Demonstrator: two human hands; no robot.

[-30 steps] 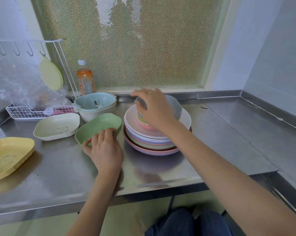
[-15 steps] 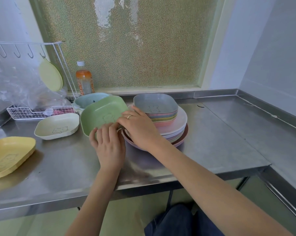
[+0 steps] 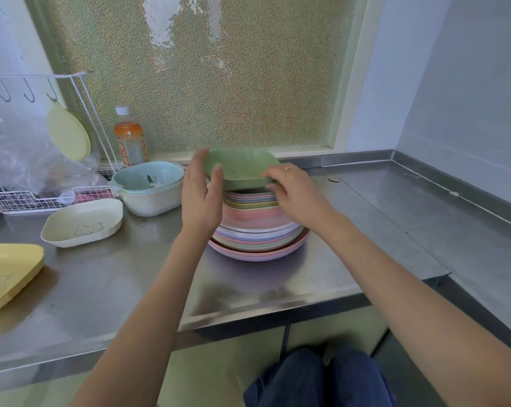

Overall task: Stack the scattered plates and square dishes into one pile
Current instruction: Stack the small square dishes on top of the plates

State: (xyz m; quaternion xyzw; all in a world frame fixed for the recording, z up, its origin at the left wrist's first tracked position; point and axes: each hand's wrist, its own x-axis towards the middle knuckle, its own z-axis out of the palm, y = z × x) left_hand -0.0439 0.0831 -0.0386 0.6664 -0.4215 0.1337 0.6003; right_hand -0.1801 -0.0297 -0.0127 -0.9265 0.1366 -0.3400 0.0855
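A green square dish (image 3: pixel 241 168) sits on top of the pile (image 3: pixel 257 227) of pastel square dishes and round plates in the middle of the steel counter. My left hand (image 3: pixel 201 198) is at the dish's left edge with its fingers spread. My right hand (image 3: pixel 296 193) holds the dish's right front rim. A cream square dish (image 3: pixel 82 221) lies to the left on the counter. At the far left edge is a yellow square dish (image 3: pixel 7 274).
A pale blue and white bowl (image 3: pixel 148 186) stands just left of the pile. Behind it are an orange drink bottle (image 3: pixel 130 141), a white wire rack (image 3: pixel 43 198) with a hanging yellow-green lid (image 3: pixel 69 133) and a plastic bag. The counter's front edge (image 3: pixel 248 312) is near me.
The green dish went from beside the pile, tilted in both hands, up and right onto the top of the pile. My left hand has loosened from it.
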